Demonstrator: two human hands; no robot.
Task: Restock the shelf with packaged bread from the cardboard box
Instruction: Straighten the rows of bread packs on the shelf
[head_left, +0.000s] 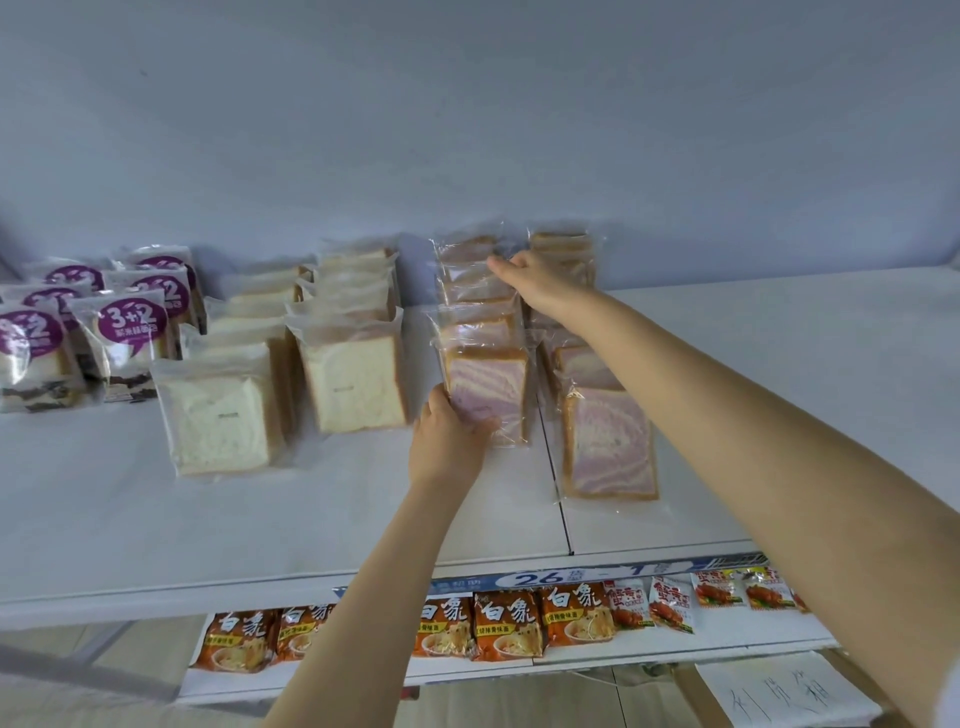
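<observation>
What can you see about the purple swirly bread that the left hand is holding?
The purple swirl bread pack is a thick slice with pink-purple marbling and a brown crust, sealed in clear, crinkly plastic. It stands upright at the front of a row of like packs on the white shelf. The left hand grips its lower left corner, thumb on the front.

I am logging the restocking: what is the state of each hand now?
Left hand: grips the front purple-swirl bread pack.
Right hand: touches the rear packs; grip cannot be told.
</observation>
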